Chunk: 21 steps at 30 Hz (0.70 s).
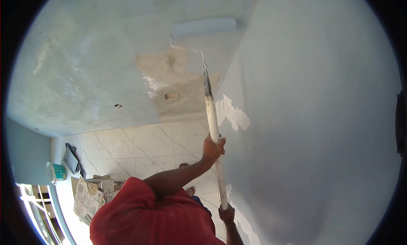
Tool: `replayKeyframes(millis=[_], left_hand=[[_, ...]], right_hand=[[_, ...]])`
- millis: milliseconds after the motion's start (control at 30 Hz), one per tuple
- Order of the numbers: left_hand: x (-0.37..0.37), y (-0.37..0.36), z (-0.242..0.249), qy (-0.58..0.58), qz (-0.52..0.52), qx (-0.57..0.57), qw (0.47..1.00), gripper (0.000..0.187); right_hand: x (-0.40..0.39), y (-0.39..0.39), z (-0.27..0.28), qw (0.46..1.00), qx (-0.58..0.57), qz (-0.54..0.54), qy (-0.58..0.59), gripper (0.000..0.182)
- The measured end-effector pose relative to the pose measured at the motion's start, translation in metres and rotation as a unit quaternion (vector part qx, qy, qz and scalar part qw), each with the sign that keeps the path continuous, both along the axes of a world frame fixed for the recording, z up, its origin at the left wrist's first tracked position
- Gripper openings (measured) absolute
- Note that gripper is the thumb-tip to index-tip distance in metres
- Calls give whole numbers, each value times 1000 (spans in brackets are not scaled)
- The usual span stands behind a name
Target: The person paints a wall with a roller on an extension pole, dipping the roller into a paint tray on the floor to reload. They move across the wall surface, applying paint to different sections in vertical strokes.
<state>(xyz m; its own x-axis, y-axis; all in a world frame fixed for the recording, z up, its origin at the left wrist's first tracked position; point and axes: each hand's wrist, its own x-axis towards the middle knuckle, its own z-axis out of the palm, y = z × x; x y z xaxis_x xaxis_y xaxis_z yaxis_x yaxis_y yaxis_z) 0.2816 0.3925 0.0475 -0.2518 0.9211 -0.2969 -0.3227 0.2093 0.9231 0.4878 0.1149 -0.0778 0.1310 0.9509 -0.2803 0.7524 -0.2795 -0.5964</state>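
Observation:
A paint roller [203, 27] with a light blue-grey sleeve lies against the wall near the corner, slightly blurred. Its bent wire frame [186, 48] runs down to a long whitish pole [212, 113], joined with dark wrapping [207, 82]. Around the middle of the pole my left hand [214, 147] is closed, arm stretched across from the red sleeve. Lower down, close to the pole's end, my right hand [227, 213] grips it, with its fingers partly hidden.
Unpainted brownish patch [169, 75] and a wall-box hole [171, 96] mark the front wall. The right wall [313, 118] has peeled white spots. Below, a paint bucket [56, 173], a dark tray-like object [71, 160] and newspaper [89, 198] sit on tiled floor [150, 143].

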Motion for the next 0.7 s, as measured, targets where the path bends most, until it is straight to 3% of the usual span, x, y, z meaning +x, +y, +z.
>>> replayKeyframes(millis=[233, 333, 433, 600, 700], left_hand=[[7, -37, -121, 53, -3, -145, 988, 23], [6, -44, -176, 15, 1, -249, 968, 22], [1, -46, -201, -3, 21, -285, 958, 21], [-7, -52, -141, -45, 12, -258, 965, 18], [-14, -47, -93, -81, -12, -167, 983, 19]], right_hand=[[-9, -77, -24, 981, -186, -36, 37, 22], [-12, -88, -19, 981, -187, -38, 26, 25], [-19, -93, -14, 980, -196, -45, 7, 27], [-27, -93, -4, 979, -195, -66, -4, 29], [-26, -82, -12, 986, -156, -54, -32, 27]])
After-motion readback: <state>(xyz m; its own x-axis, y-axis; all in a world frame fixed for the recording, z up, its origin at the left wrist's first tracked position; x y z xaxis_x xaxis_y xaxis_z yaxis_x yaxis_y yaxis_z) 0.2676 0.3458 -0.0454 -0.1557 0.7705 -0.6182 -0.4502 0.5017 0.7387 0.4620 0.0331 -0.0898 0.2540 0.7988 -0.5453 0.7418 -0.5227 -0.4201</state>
